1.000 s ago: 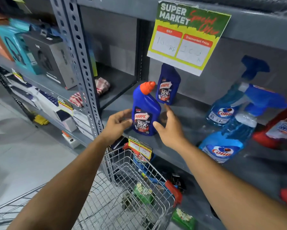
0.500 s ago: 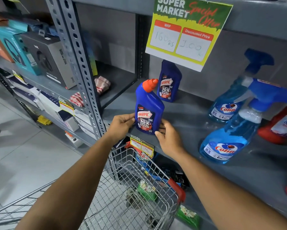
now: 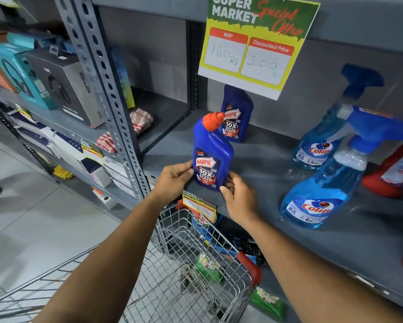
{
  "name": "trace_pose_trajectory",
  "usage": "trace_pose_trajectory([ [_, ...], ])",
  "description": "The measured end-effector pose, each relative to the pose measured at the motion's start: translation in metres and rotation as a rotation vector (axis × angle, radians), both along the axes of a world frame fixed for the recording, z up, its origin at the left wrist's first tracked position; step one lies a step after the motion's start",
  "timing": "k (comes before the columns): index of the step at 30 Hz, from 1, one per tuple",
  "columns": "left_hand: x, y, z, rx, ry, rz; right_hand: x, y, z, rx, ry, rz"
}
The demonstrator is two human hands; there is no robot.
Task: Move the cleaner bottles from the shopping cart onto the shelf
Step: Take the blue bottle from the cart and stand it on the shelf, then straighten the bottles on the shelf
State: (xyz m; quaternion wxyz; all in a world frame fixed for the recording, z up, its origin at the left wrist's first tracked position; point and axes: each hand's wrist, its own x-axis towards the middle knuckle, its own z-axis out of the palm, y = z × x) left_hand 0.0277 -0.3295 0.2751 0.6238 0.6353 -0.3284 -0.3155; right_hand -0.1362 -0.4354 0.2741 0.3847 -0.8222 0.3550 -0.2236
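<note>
Object: front Harpic bottle (image 3: 212,155), dark blue with an orange angled cap, upright near the front edge of the grey shelf (image 3: 265,164), centre of the frame.
Handling (judged): rigid moulded plastic, probably full and moderately heavy; the smooth sides and glossy label may slip. Best held low on the flat body, not by the narrow cap.
Left hand (image 3: 174,180): grip closed lightly on the bottle's lower left side, thumb on the label, forearm rising from the lower left.
Right hand (image 3: 239,197): fingertips against the bottle's lower right edge, palm turned inward, forearm entering from the lower right.
Neighbours: second Harpic bottle (image 3: 236,115) behind; two Colin spray bottles (image 3: 317,197) well apart at the right.
Source: shopping cart (image 3: 195,276), bottom centre, below the shelf.
</note>
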Motion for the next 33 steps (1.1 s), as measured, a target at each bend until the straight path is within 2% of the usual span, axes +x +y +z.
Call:
trace_pose_trajectory([
  [15, -0.003, 0.004, -0.001, 0.008, -0.013, -0.006, -0.002, -0.001, -0.010, -0.059, -0.040, 0.009],
  [23, -0.005, 0.008, 0.001, -0.009, -0.025, -0.024, 0.000, -0.002, -0.011, -0.015, -0.034, 0.024],
  [26, -0.007, 0.008, 0.003, 0.002, -0.013, 0.116, -0.008, 0.004, -0.008, 0.041, -0.070, 0.019],
  [28, -0.021, 0.016, 0.000, 0.016, -0.113, 0.345, -0.029, 0.013, -0.006, 0.057, -0.143, 0.000],
  [30, -0.045, 0.031, -0.007, 0.034, -0.257, 0.485, -0.068, 0.023, -0.008, -0.031, -0.203, -0.012],
  [33, -0.095, 0.041, -0.021, 0.011, -0.338, 0.294, -0.142, 0.028, -0.013, -0.225, -0.223, -0.110],
])
